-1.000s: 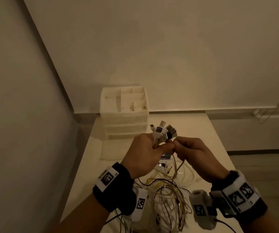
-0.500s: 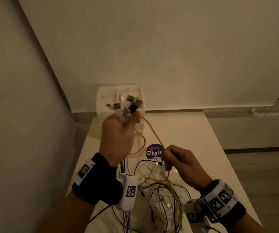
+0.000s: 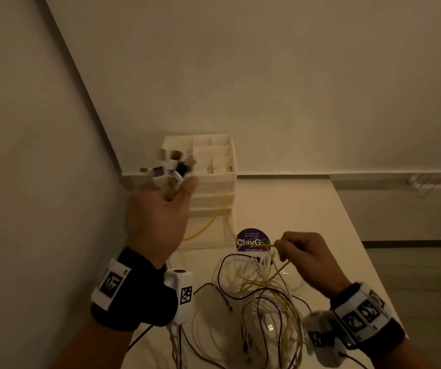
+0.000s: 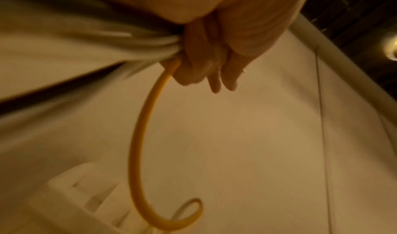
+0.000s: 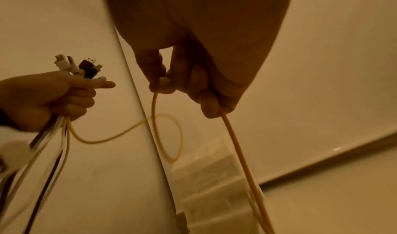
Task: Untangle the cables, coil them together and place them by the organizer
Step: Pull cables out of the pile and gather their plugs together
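My left hand [image 3: 158, 214] is raised in front of the white organizer [image 3: 214, 179] and grips a bunch of cable ends, their plugs [image 3: 171, 166] fanning out above the fist. From that fist [image 4: 204, 64] a yellow cable [image 4: 139, 135] loops down and across to my right hand [image 3: 302, 251], which pinches it [image 5: 232, 135] between thumb and forefinger over the table. The left hand [image 5: 49, 98] and its plugs [image 5: 79, 66] show in the right wrist view too. A tangle of white, black and yellow cables [image 3: 262, 296] lies on the table below both hands.
The white table [image 3: 307, 209] stands in a room corner, with a wall close on the left and the organizer at its back edge. A round purple sticker [image 3: 251, 239] lies on the table near my right hand. Floor shows beyond the table's right edge.
My hands were together at the plugs. The left hand has since risen up and to the left with the bunch, while the right has slid down along the yellow cable toward the table.
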